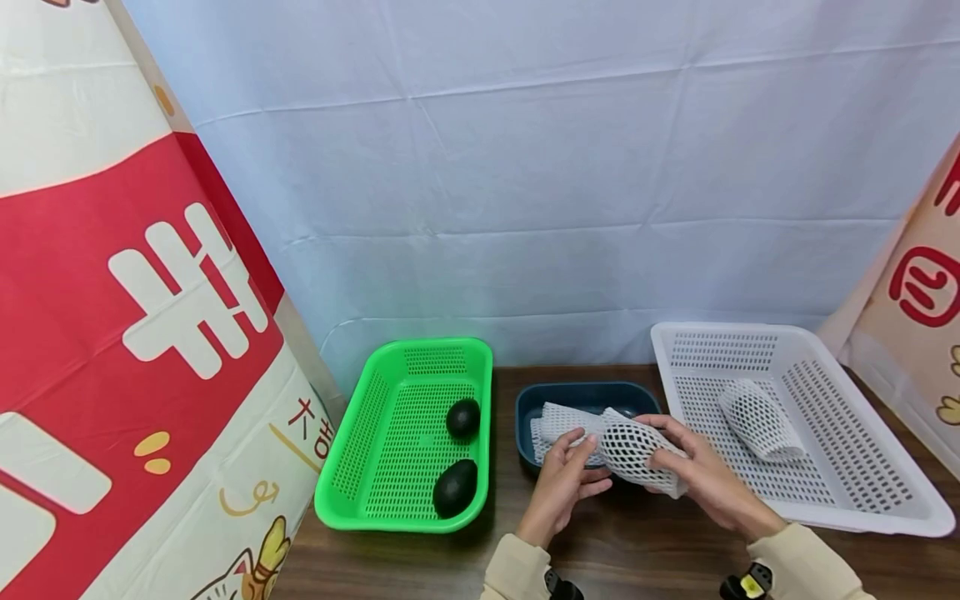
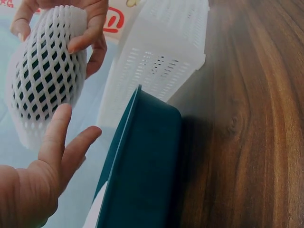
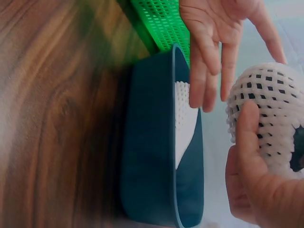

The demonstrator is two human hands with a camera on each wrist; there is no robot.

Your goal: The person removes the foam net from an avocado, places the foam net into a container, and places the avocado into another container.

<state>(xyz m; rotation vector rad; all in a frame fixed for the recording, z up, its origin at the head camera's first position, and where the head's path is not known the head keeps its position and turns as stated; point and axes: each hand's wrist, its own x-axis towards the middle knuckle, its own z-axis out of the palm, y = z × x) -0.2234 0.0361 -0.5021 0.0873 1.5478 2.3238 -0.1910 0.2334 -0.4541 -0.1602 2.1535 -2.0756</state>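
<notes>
A dark avocado in a white foam net [image 1: 637,452] is held over the front of a dark blue box [image 1: 585,387]. My right hand [image 1: 708,475] grips it, thumb on one side and fingers on the other. At its other end is my left hand [image 1: 558,492]; in the right wrist view its fingers [image 3: 204,85] are straight and spread, one fingertip right at the net. Dark skin shows through the mesh and at an open end of the net. More white foam net [image 3: 183,116] lies inside the box.
To the left, a green basket [image 1: 352,467] has two bare dark avocados [image 1: 455,488] in it. On the right stands a white basket [image 1: 885,450] with another netted avocado [image 1: 761,421]. All sit on a brown wooden table [image 1: 600,558] before a pale cloth [image 1: 525,208].
</notes>
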